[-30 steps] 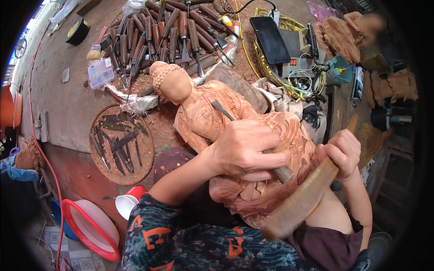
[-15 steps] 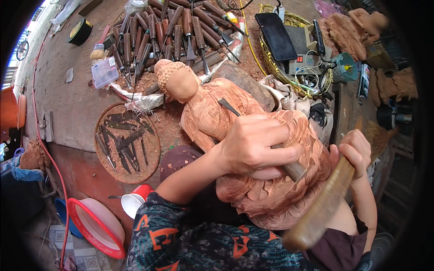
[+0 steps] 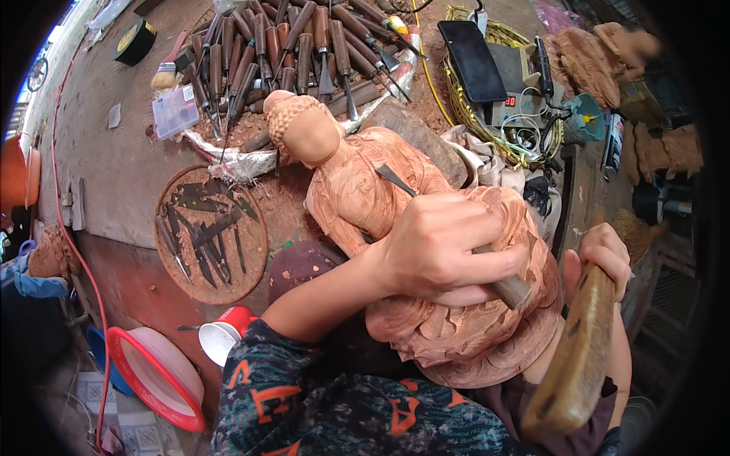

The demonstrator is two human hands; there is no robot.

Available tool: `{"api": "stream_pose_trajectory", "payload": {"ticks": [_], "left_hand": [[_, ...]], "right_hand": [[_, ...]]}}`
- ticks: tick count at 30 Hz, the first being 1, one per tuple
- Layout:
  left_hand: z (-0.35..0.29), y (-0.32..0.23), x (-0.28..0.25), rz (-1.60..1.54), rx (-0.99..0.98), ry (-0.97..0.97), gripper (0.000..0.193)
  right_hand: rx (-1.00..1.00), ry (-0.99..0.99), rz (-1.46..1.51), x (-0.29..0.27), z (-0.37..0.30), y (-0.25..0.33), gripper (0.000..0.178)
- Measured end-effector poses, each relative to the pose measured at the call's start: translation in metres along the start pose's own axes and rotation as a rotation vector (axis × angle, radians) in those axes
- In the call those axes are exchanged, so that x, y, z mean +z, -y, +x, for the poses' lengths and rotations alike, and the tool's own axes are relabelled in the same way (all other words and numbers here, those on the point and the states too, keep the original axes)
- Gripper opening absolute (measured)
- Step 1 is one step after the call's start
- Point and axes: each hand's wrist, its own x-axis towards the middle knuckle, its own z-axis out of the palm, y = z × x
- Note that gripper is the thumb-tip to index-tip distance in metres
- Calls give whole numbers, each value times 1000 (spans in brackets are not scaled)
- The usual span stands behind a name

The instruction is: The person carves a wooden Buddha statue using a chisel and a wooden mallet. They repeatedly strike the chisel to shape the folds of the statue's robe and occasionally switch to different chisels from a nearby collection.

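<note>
Left hand (image 3: 441, 247) clamped on chisel (image 3: 403, 182), handle mostly hidden; right hand (image 3: 601, 262) grips mallet (image 3: 578, 357).

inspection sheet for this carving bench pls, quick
Surface: workbench, wood chips and dust.
Job's things: wooden figure lying on bench; chisel, tip on its torso; wooden mallet.
Clutter: row of chisels, round tray of blades, tape roll, phone.
Hands: left hand grips chisel; right hand grips mallet.
Cables: yellow cable, red cord.
Surroundings: red-rimmed basin, carved pieces.
</note>
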Motion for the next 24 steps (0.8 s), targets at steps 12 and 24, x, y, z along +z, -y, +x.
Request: {"api": "stream_pose_trajectory", "payload": {"ticks": [12,24], "left_hand": [[0,7,2,-13,-38,-82,30],[4,8,-2,33,-69,-142,31]], "right_hand": [[74,232,-160,-5,5,3,24],[176,-24,43,8,-16,-7,28]]}}
